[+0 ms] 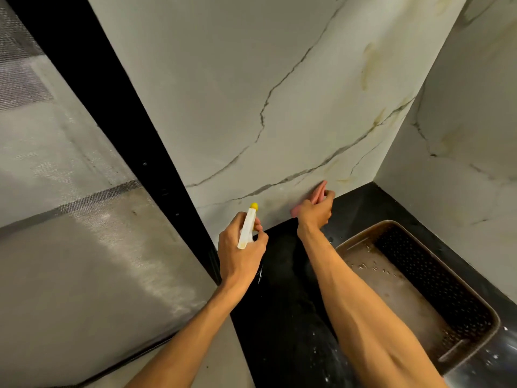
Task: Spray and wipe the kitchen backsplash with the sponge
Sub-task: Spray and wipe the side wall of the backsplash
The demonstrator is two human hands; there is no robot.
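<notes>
Head view. Left hand [240, 247] at 6 o'clock, fingers wrapped round a white spray bottle [247, 226], yellow nozzle toward the marble backsplash [251, 93]. Right hand [314, 211], at 2 o'clock from the left, grips a pink sponge [321, 189] pressed on the backsplash just above the black counter [279, 275]. Brown tray [486, 312] at 4 o'clock.

A: Walls?
B: Backsplash [251, 79] and side wall [461, 135] were white marble, grey veins. Black frame [112, 121] at left, mesh screen [56, 219] beyond it.
A: Counter [279, 317]?
B: Black. Brown perforated basket [433, 275] sat at right.
</notes>
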